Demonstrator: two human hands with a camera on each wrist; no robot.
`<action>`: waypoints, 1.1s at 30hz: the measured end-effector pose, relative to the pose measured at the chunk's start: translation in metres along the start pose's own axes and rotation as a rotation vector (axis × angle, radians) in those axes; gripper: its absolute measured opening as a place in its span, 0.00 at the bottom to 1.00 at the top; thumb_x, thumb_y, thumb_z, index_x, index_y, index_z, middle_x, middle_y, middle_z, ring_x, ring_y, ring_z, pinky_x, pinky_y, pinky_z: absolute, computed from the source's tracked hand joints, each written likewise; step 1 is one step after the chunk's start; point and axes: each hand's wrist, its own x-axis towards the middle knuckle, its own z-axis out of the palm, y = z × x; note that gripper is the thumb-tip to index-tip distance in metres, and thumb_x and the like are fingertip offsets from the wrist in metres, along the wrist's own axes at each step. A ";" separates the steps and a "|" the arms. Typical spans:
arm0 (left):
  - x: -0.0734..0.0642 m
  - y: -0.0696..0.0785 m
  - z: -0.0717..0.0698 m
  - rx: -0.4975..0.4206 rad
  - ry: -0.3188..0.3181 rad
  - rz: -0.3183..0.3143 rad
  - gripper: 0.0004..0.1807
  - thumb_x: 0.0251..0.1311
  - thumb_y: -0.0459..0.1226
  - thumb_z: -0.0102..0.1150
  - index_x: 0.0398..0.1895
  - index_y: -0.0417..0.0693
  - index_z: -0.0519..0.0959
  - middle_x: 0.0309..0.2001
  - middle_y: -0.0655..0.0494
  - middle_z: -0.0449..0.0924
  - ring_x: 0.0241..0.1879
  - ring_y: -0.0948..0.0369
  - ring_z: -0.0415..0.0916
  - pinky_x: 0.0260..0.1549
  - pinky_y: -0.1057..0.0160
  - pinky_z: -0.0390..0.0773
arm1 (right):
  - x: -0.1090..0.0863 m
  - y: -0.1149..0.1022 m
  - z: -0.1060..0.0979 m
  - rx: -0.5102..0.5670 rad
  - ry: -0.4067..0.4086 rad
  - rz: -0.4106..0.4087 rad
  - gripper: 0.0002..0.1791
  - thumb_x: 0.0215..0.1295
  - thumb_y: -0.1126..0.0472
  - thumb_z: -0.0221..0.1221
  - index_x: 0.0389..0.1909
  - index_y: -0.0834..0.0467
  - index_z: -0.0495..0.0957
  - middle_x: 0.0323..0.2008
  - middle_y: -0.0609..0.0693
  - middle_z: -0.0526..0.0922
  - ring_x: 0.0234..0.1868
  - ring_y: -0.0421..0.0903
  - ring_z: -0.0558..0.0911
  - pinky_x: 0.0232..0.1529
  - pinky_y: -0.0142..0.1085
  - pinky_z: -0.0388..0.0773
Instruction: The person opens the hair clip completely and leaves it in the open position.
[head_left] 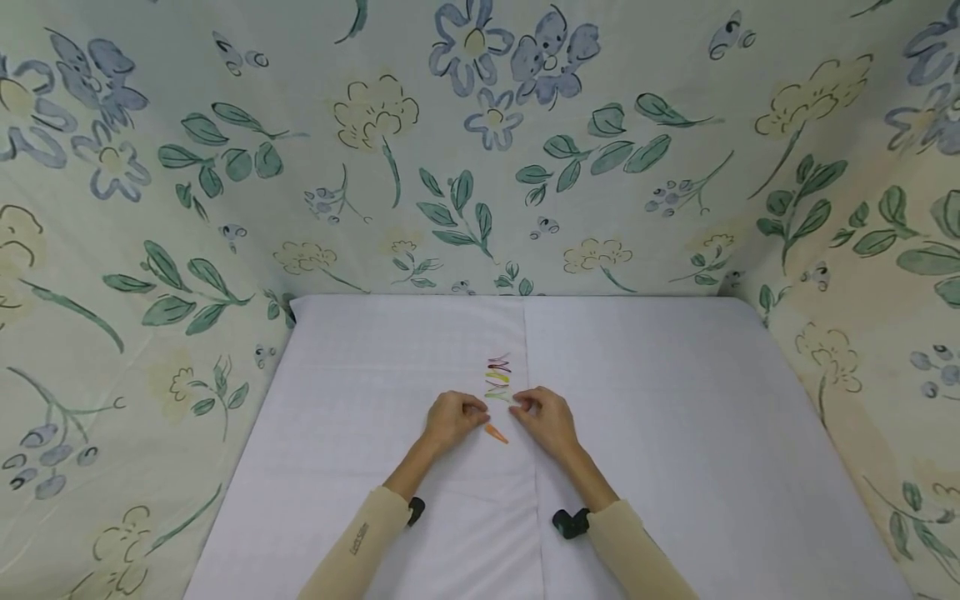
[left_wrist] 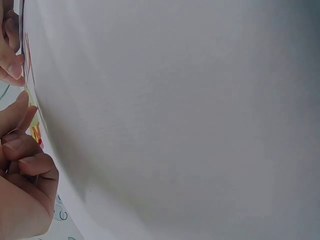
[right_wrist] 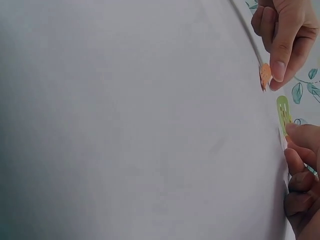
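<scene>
A green snap hair clip lies at the near end of a short zigzag column of hair clips. My right hand pinches its narrow end between thumb and forefinger. Just left of the column, my left hand has its thumb and forefinger near each other, with nothing visible between them. An orange hair clip rests on the white cloth right below those fingertips, its wide end toward the left thumb. In the left wrist view both hands crowd the left edge, and the left hand partly hides the column.
The white cloth covers the table, with a crease running front to back right of the clips. Floral fabric hangs behind and along both sides. Dark wrist cameras sit by the sleeves.
</scene>
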 end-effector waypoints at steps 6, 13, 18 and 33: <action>-0.007 0.001 0.001 0.001 -0.012 0.021 0.04 0.56 0.38 0.77 0.32 0.47 0.91 0.21 0.60 0.80 0.22 0.68 0.65 0.23 0.70 0.65 | -0.009 0.000 -0.006 -0.006 -0.012 -0.018 0.10 0.56 0.61 0.76 0.39 0.57 0.90 0.28 0.46 0.83 0.23 0.36 0.68 0.25 0.30 0.64; -0.013 -0.001 0.004 -0.034 -0.024 0.002 0.05 0.57 0.37 0.75 0.30 0.44 0.90 0.17 0.63 0.72 0.19 0.69 0.62 0.19 0.71 0.61 | -0.020 0.001 -0.009 0.001 -0.064 -0.024 0.09 0.57 0.59 0.76 0.38 0.54 0.90 0.28 0.43 0.83 0.22 0.35 0.68 0.24 0.29 0.65; -0.015 -0.001 0.004 -0.025 -0.025 0.008 0.05 0.56 0.36 0.76 0.28 0.44 0.90 0.16 0.63 0.72 0.18 0.69 0.62 0.19 0.71 0.61 | -0.024 0.000 -0.011 0.005 -0.098 -0.016 0.08 0.58 0.59 0.76 0.38 0.52 0.90 0.28 0.41 0.82 0.22 0.35 0.68 0.25 0.29 0.64; -0.014 0.001 0.004 -0.085 -0.020 0.011 0.06 0.61 0.35 0.72 0.29 0.40 0.88 0.17 0.61 0.71 0.18 0.69 0.62 0.19 0.72 0.61 | -0.028 -0.001 -0.010 0.024 -0.188 -0.049 0.04 0.61 0.54 0.74 0.35 0.47 0.90 0.27 0.36 0.81 0.24 0.33 0.71 0.26 0.28 0.67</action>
